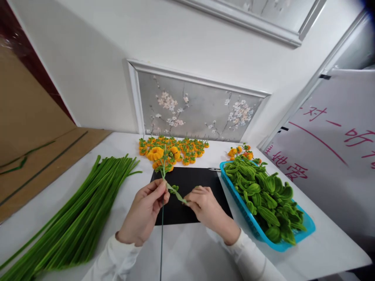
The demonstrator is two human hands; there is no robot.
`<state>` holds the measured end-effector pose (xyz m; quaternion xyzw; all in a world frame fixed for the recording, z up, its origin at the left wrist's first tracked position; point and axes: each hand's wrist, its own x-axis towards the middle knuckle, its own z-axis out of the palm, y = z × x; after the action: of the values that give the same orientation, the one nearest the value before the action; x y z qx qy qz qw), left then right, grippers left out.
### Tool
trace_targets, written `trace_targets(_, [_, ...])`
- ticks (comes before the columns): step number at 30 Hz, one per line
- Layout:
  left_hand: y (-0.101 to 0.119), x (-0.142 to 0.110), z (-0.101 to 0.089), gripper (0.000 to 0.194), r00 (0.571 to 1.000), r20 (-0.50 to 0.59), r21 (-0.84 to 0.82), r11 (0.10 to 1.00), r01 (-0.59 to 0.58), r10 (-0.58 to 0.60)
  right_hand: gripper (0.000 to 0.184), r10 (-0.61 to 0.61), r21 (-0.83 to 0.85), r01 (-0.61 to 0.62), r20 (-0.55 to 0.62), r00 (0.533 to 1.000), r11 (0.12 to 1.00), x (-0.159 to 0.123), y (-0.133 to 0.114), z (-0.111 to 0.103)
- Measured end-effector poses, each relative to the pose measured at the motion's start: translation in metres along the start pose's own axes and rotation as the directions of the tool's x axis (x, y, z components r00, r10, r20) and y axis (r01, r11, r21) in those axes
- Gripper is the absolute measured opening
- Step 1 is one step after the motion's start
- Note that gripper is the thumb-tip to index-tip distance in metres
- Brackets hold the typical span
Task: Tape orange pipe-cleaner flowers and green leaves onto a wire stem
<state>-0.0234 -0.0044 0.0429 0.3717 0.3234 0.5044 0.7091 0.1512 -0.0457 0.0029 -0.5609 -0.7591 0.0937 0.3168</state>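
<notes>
My left hand (148, 210) pinches a thin green wire stem (162, 242), which hangs straight down below the fingers. Orange pumpkin-shaped pieces (155, 153) are joined at the stem's upper end, above the hand. From the pinch a strip of pale green floral tape (176, 192) runs slantwise to my right hand (206, 208), whose closed fingers grip its other end. Behind the tape a small green leafy piece (174, 189) shows; whether it is attached or lying on the mat, I cannot tell. Both hands are above a black mat (193, 179).
Long green fuzzy stems (84, 207) lie at the left. At the right a blue basket (243, 210) holds green fuzzy leaves (263, 187). Small orange pumpkins (193, 148) cover the table's back, with another orange bunch (240, 151) behind the basket. Scissors (214, 169) lie near the mat.
</notes>
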Motion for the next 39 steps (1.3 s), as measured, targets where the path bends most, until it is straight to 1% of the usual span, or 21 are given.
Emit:
trace_targets(1, [0.000, 0.000, 0.001, 0.016, 1.000, 0.001, 0.009, 1.000, -0.001, 0.001, 0.017, 0.011, -0.003, -0.011, -0.046, 0.999, 1.000, -0.001, 0.000, -0.003])
trace_targets(3, [-0.001, -0.001, 0.002, 0.016, 1.000, 0.005, 0.024, 1.000, -0.004, 0.004, 0.013, 0.055, 0.008, -0.054, -0.141, 0.988, 0.999, -0.001, 0.001, -0.012])
trace_targets(4, [-0.001, -0.001, 0.002, 0.016, 1.000, 0.006, 0.029, 1.000, -0.005, 0.005, 0.011, 0.076, 0.016, -0.074, -0.171, 0.982, 0.997, -0.001, 0.002, -0.017])
trace_targets(6, [-0.001, -0.001, 0.001, 0.016, 1.000, 0.003, 0.031, 1.000, -0.006, 0.006, 0.010, 0.096, 0.011, -0.095, -0.183, 0.978, 0.995, -0.002, 0.005, -0.026])
trace_targets(8, [0.000, 0.000, 0.000, 0.015, 1.000, -0.005, 0.019, 1.000, -0.005, 0.005, 0.010, 0.102, -0.032, -0.107, -0.144, 0.984, 0.994, -0.006, 0.010, -0.032])
trace_targets(10, [0.001, 0.001, -0.001, 0.015, 1.000, -0.017, -0.001, 1.000, -0.016, 0.016, 0.014, 0.112, -0.091, -0.118, -0.070, 0.991, 0.989, -0.011, 0.016, -0.036])
trace_targets(14, [0.006, 0.003, -0.002, 0.017, 0.999, -0.046, -0.015, 1.000, -0.024, 0.023, 0.048, 0.116, -0.109, -0.110, 0.046, 0.992, 0.988, -0.022, 0.022, -0.036])
trace_targets(16, [0.007, 0.004, -0.002, 0.017, 0.999, -0.052, -0.009, 1.000, -0.014, 0.014, 0.057, 0.138, -0.093, -0.130, 0.085, 0.987, 0.987, -0.028, 0.020, -0.035])
trace_targets(18, [0.007, 0.004, -0.003, 0.017, 0.999, -0.043, 0.002, 1.000, -0.010, 0.010, 0.056, 0.196, -0.089, -0.186, 0.115, 0.974, 0.978, -0.034, 0.018, -0.033])
trace_targets(20, [0.007, 0.004, -0.003, 0.016, 1.000, -0.029, 0.010, 1.000, -0.004, 0.005, 0.046, 0.244, -0.087, -0.234, 0.132, 0.961, 0.968, -0.039, 0.016, -0.031])
trace_targets(22, [0.007, 0.003, -0.003, 0.015, 1.000, -0.015, 0.008, 1.000, 0.002, -0.002, 0.037, 0.243, -0.095, -0.231, 0.150, 0.958, 0.968, -0.043, 0.016, -0.031])
trace_targets(23, [0.007, 0.003, -0.003, 0.014, 1.000, -0.010, 0.006, 1.000, 0.002, -0.002, 0.035, 0.228, -0.116, -0.212, 0.153, 0.961, 0.970, -0.044, 0.017, -0.032])
trace_targets(25, [0.008, 0.002, -0.002, 0.014, 1.000, -0.001, 0.008, 1.000, -0.005, 0.005, 0.037, 0.208, -0.210, -0.179, 0.124, 0.970, 0.961, -0.045, 0.021, -0.032])
trace_targets(28, [0.008, 0.001, -0.002, 0.014, 1.000, 0.028, 0.049, 0.999, -0.011, 0.010, 0.037, 0.215, -0.390, -0.188, 0.029, 0.976, 0.902, -0.043, 0.028, -0.032])
trace_targets(31, [0.006, -0.001, -0.001, 0.014, 0.998, 0.064, 0.103, 0.995, -0.016, 0.010, 0.031, 0.204, -0.448, -0.201, -0.042, 0.978, 0.871, -0.039, 0.032, -0.031])
trace_targets(33, [0.003, -0.003, 0.000, 0.017, 0.997, 0.078, 0.129, 0.991, -0.019, 0.009, 0.033, 0.155, -0.392, -0.182, -0.101, 0.983, 0.902, -0.034, 0.026, -0.032])
trace_targets(35, [0.000, -0.004, 0.001, 0.019, 0.996, 0.091, 0.157, 0.988, -0.013, -0.001, 0.037, 0.097, -0.227, -0.135, -0.171, 0.980, 0.964, -0.024, 0.013, -0.033])
trace_targets(36, [-0.001, -0.004, 0.002, 0.020, 0.995, 0.100, 0.174, 0.985, -0.012, -0.006, 0.032, 0.096, -0.093, -0.118, -0.208, 0.973, 0.989, -0.017, 0.004, -0.033])
trace_targets(37, [-0.002, -0.005, 0.003, 0.021, 0.994, 0.110, 0.193, 0.981, -0.012, -0.009, 0.025, 0.109, 0.061, -0.099, -0.213, 0.971, 0.993, -0.008, -0.005, -0.033])
trace_targets(38, [-0.004, -0.005, 0.004, 0.022, 0.993, 0.121, 0.211, 0.977, -0.015, -0.011, 0.022, 0.133, 0.209, -0.088, -0.213, 0.968, 0.974, 0.001, -0.013, -0.031])
trace_targets(39, [-0.004, -0.005, 0.004, 0.023, 0.991, 0.134, 0.229, 0.973, -0.022, -0.009, 0.023, 0.161, 0.343, -0.096, -0.169, 0.972, 0.935, 0.009, -0.020, -0.029])
